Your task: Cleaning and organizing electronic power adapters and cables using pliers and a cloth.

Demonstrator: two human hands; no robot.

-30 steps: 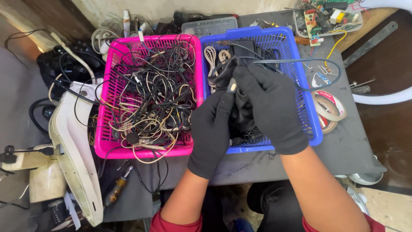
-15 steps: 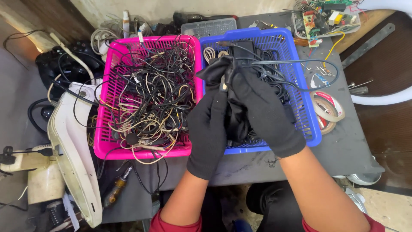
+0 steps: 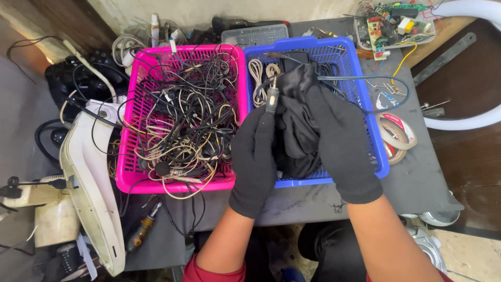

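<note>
Plug end [image 3: 272,95] now poking up from left hand [image 3: 254,156], pinched; right hand [image 3: 342,143] grasping black cloth [image 3: 297,130] over blue basket [image 3: 365,104] near tabletop's back edge.

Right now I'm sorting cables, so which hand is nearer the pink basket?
Left. The left hand holds a cable plug just beside the pink basket; the right hand is over the blue basket, farther off.

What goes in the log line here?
left hand: holds cable plug | right hand: grips black cloth | over blue basket
</note>
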